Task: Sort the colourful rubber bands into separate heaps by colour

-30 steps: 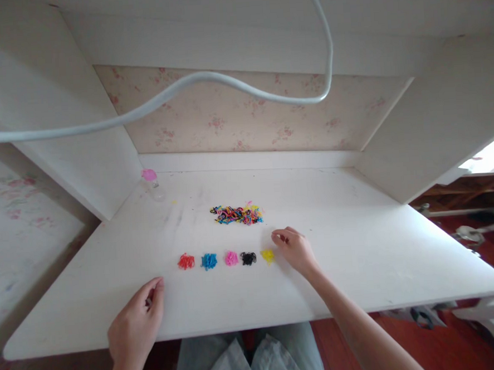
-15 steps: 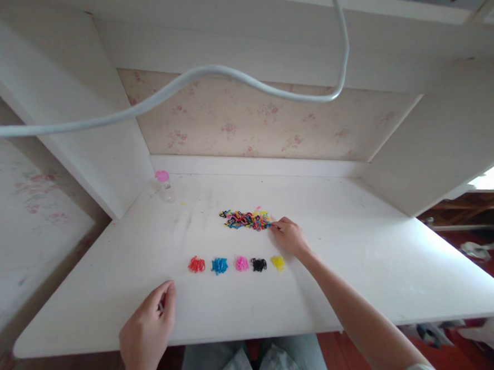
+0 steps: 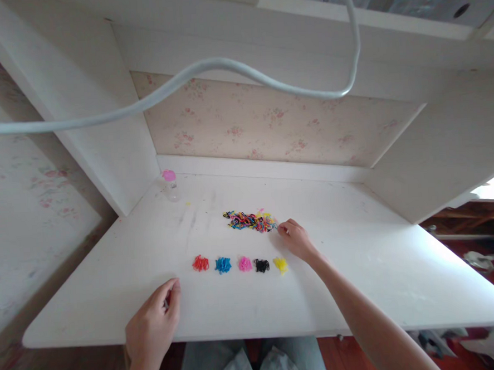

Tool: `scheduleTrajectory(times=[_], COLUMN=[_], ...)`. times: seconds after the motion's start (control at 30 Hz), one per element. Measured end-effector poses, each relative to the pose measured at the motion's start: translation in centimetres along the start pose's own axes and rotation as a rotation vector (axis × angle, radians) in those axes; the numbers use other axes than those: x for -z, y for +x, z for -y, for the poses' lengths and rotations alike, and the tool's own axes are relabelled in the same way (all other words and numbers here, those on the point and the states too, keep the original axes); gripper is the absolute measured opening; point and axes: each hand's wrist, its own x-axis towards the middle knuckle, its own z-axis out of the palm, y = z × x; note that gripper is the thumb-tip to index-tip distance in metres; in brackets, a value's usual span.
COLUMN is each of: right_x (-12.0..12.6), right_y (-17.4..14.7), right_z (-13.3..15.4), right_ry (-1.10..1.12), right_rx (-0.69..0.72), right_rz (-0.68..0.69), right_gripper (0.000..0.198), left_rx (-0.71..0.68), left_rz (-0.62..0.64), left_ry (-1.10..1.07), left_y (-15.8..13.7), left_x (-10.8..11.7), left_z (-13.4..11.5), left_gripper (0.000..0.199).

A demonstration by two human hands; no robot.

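Note:
A mixed pile of small coloured rubber bands (image 3: 251, 221) lies on the white desk. At its right end my right hand (image 3: 294, 237) is closed in a pinch, with a dark rubber band (image 3: 275, 226) at the fingertips. Closer to me, sorted heaps form a row: red bands (image 3: 200, 262), blue bands (image 3: 223, 264), pink bands (image 3: 244, 264), black bands (image 3: 262, 265) and yellow bands (image 3: 281, 265). My left hand (image 3: 155, 319) rests by the front edge, left of the red heap, fingers curled together; whatever is inside them is hidden.
A clear jar with a pink lid (image 3: 170, 184) stands in the back left corner. One stray yellow bit (image 3: 188, 203) lies near it. A thick white cable (image 3: 223, 65) crosses the upper view. Side panels (image 3: 114, 132) and a shelf enclose the desk (image 3: 361, 278).
My right hand has drawn slightly right from the pile's end, and the dark band at its fingertips shows more clearly. The whole view has shifted a little. My left hand keeps its curl.

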Motion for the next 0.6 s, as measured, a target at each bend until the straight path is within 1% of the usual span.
scheduleTrajectory(times=[0.13, 0.23, 0.43, 0.6], right_x=[0.5, 0.7, 1.2, 0.8], right_y=[0.2, 0.2, -0.4, -0.5], right_z=[-0.5, -0.7, -0.1, 0.2], right_ry=[-0.007, -0.013, -0.005, -0.015], right_rx=[0.002, 0.002, 0.022, 0.044], right_rz=[0.026, 0.017, -0.033, -0.019], right_gripper=[0.027, 0.028, 0.028, 0.025], left_rx=[0.001, -0.006, -0.075, -0.09], left_rz=[0.002, -0.009, -0.071, -0.119], left_ry=[-0.009, 0.007, 0.015, 0.012], left_y=[0.1, 0.1, 0.0, 0.0], left_x=[0.1, 0.1, -0.4, -0.7], left_z=[-0.2, -0.2, 0.3, 0.2], left_gripper=[0.031, 0.032, 0.026, 0.024])
